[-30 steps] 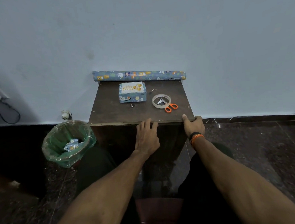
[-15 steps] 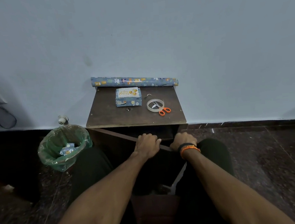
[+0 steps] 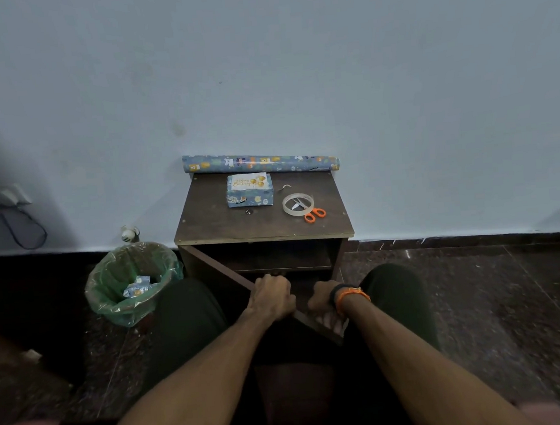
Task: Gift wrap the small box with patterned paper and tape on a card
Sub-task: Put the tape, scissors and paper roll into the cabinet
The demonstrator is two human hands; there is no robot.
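1. Both hands gripped the cabinet door: left hand and right hand curled round its edge. Swing slowly, I'd say.
2. Wrapped box, card on top, sat above the door, so probably done.

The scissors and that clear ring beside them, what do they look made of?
The scissors: orange handles look like smooth plastic, blades pale and metallic. The tape roll: seemingly glossy clear plastic tape, since the blades and table show through its ring.

Dim, bluish indoor light; dark soft-edged corners, wide-angle bending at edges, slight overall softness.
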